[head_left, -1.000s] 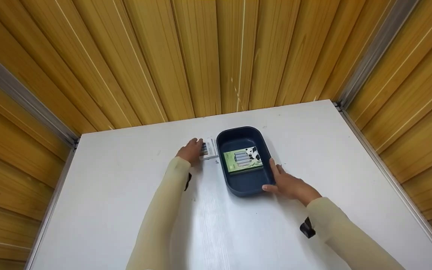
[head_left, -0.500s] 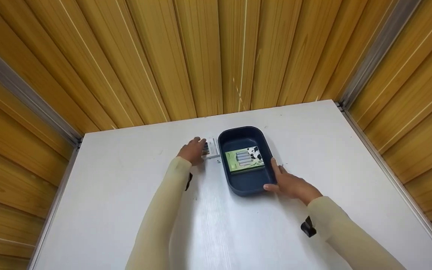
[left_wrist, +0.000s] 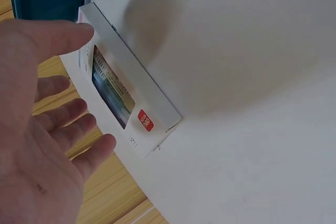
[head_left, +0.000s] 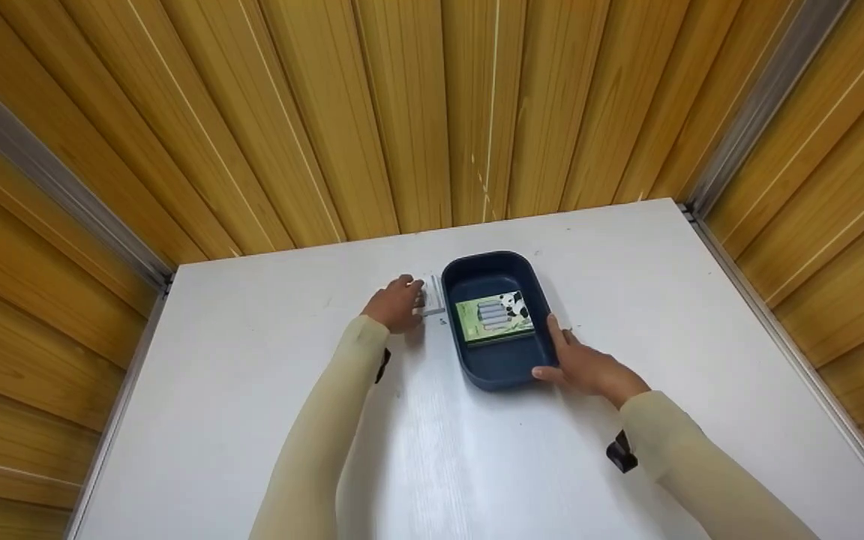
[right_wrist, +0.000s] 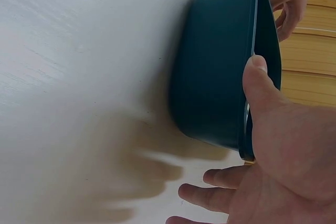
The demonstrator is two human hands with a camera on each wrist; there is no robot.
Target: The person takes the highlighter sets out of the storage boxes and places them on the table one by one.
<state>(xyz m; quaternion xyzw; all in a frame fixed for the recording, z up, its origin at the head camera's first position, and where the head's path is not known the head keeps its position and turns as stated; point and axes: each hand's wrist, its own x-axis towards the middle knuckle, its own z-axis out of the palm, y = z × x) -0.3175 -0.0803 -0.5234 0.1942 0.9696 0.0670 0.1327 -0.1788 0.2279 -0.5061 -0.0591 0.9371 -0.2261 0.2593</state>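
A dark blue tray [head_left: 503,367] stands on the white table. Inside it lies a green box [head_left: 493,318] with a panda and marker-like sticks printed on it. Against the tray's left side is a flat white box [left_wrist: 144,95] with a cut-out window and a red label. Over that box's left part reaches my left hand [head_left: 396,304], thumb at one edge and fingers loosely spread on the other side; whether they touch it is unclear. My right hand [head_left: 586,369] rests against the tray's near right corner, thumb on the rim and fingers extended along the outside.
Wood-look panels [head_left: 402,112] wall the table [head_left: 267,390] at the back and both sides. Metal rails [head_left: 747,292] run along the side edges. A black strap piece [head_left: 621,452] shows at the right wrist.
My left hand has slid slightly right over the white box, covering its window in the head view. The right hand stays at the tray. The whole head view has shifted a little.
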